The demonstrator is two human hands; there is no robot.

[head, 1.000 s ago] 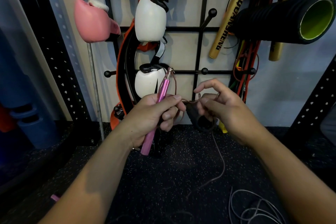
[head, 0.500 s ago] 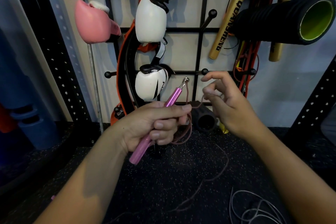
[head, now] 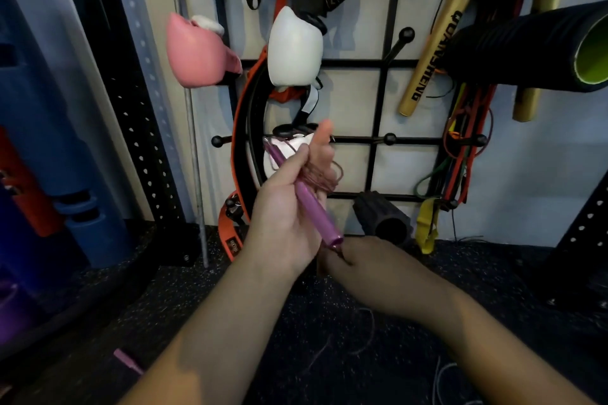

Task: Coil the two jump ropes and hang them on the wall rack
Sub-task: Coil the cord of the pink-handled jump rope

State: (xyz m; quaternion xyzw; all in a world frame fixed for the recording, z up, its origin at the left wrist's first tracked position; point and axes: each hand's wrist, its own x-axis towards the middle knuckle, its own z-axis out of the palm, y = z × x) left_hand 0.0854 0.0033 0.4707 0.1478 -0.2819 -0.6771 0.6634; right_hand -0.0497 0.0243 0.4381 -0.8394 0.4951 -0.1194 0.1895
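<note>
The left hand grips the pink jump-rope handle with cord loops gathered against it, keeping the coil from springing loose. The right hand pinches at the handle's lower end, probably feeding cord. The wall rack stands just behind.

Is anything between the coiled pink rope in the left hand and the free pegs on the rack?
Nothing visible blocks it. The left hand holds the pink handle and rope coil just in front of the rack; the bare peg to the right is unobstructed.
</note>
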